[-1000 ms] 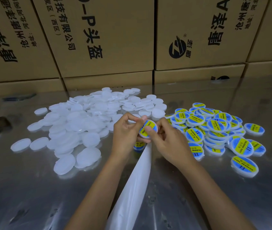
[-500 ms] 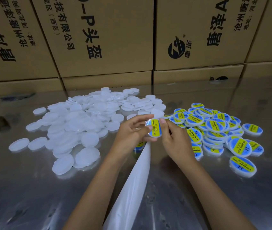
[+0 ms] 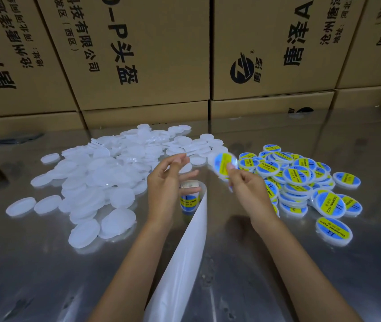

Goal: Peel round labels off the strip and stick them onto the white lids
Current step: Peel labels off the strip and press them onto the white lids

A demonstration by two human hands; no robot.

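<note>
Pinching a blurred labelled lid (image 3: 224, 162), the right hand (image 3: 248, 189) hovers beside the labelled pile (image 3: 301, 180); left hand (image 3: 168, 182) grip released, empty.

Blurred labelled lid (image 3: 224, 162), seemingly tilted, beside labelled pile (image 3: 301, 182).

to the left of the left hand (image 3: 171, 182) the way is blocked by a wide heap of white lids (image 3: 105, 175), and just right of the right hand (image 3: 247, 187) a pile of labelled lids (image 3: 301, 180) is stacked. between the two hands an open gap is left, though below it the white strip (image 3: 184, 259) is curled up from the steel table (image 3: 45, 275). beyond both piles the far side is walled off by cardboard boxes (image 3: 152, 54), while bare tabletop is found nearer than the hands on either side of the strip.
</note>
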